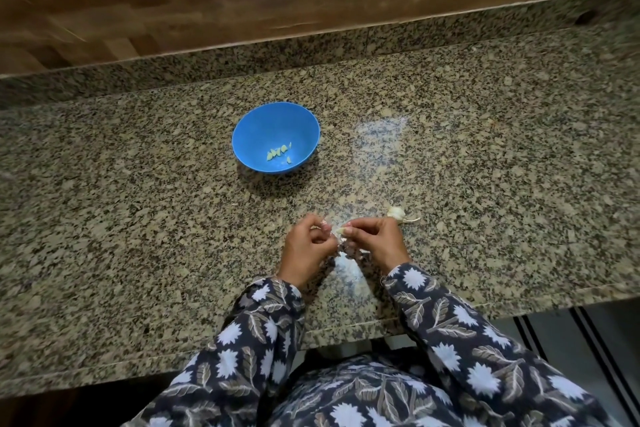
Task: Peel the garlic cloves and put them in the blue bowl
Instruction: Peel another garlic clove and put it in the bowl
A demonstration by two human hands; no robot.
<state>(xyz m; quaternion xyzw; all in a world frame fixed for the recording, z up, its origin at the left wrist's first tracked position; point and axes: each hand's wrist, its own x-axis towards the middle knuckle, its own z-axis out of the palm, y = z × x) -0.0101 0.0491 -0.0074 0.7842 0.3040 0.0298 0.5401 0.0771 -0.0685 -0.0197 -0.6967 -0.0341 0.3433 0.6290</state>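
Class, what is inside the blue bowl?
A few pale peeled garlic cloves lie at the bottom of the blue bowl. Nothing covers them; the counter under the bowl is hidden.

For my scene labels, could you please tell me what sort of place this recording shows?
Probably a home kitchen: a speckled granite counter, a wood-panelled wall behind it, and a blue bowl holding peeled garlic cloves.

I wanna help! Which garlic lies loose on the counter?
The stemmed garlic bulb by the right hand; the rest are in the blue bowl or held.
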